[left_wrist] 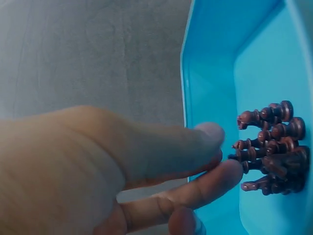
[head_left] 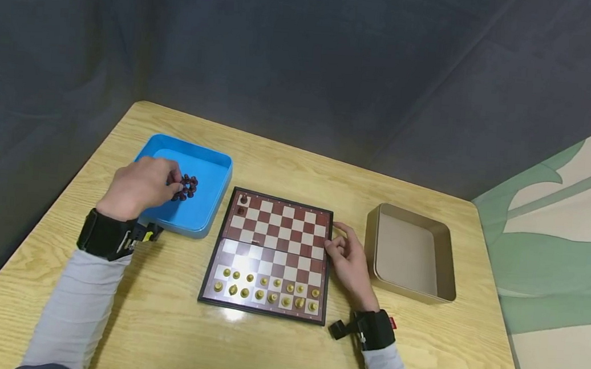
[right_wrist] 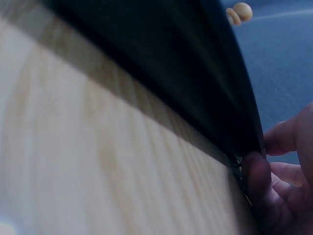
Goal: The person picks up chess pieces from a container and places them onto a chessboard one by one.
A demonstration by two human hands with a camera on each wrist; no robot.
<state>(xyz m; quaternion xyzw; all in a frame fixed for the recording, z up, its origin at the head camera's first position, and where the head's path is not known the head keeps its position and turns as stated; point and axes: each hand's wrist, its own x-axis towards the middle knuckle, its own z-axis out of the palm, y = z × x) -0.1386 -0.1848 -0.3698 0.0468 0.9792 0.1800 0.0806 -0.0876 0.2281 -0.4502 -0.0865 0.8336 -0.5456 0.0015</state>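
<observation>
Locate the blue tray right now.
In the head view, the blue tray sits at left on the table, beside the chessboard, with the left hand over it.

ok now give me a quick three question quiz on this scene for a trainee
1. Multiple choice: which edge of the chessboard, as the head view shows it, does the right hand touch? (a) far (b) left (c) right
2. True or false: the gold pieces stand in two rows.
3. Fill in: the left hand reaches into the ____ tray, by the dark pieces.

Key: 1. c; 2. true; 3. blue
</observation>
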